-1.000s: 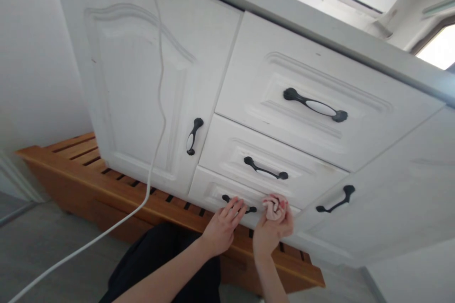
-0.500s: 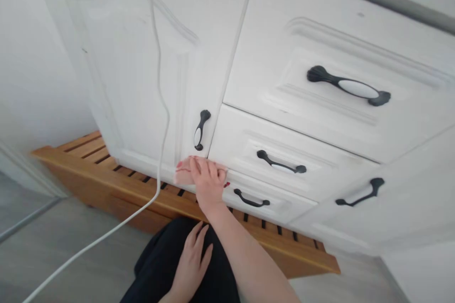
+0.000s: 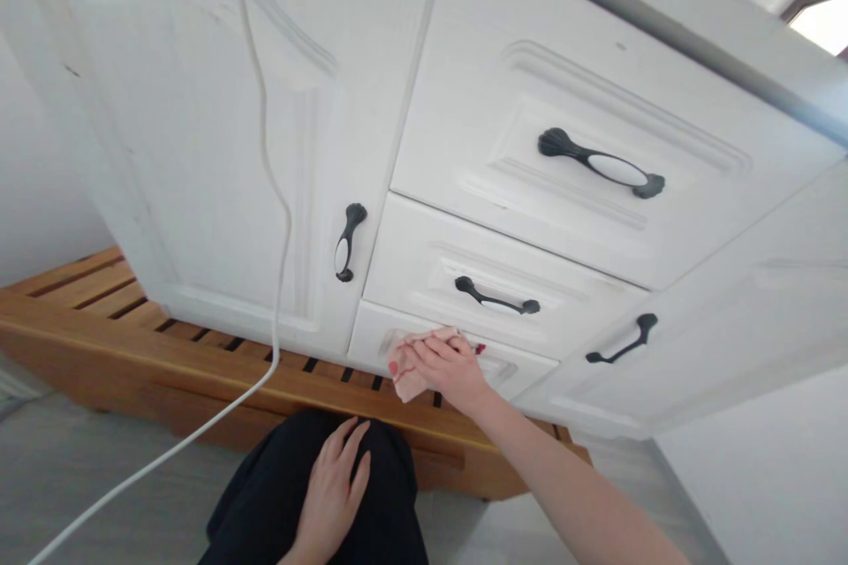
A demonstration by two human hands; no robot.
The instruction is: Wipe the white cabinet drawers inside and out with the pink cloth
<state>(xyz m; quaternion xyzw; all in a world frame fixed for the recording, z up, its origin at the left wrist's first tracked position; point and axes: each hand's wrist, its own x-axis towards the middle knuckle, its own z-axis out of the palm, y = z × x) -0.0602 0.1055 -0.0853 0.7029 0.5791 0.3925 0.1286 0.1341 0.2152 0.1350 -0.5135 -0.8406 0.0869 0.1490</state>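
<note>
My right hand [image 3: 451, 368] presses a pink cloth [image 3: 409, 381] with red marks against the bottom drawer [image 3: 371, 331] of a white cabinet [image 3: 218, 159]. The cloth covers that drawer's handle, or most of it. Just above is the middle drawer with its dark handle [image 3: 496, 297]. My left hand [image 3: 335, 485] lies on my dark-clothed knee, fingers stretched out and holding nothing.
A white cable [image 3: 276, 282] hangs down across the cabinet door and runs to the lower left. The cabinet stands on a slatted wooden bench [image 3: 199, 406]. More dark handles stick out from the door [image 3: 349, 243], top drawer [image 3: 601, 163] and right door [image 3: 623, 342].
My right hand has slid the cloth rightward, from the edge beside the left door onto the bottom drawer's front. My left hand still rests on my knee. The view has shifted slightly.
</note>
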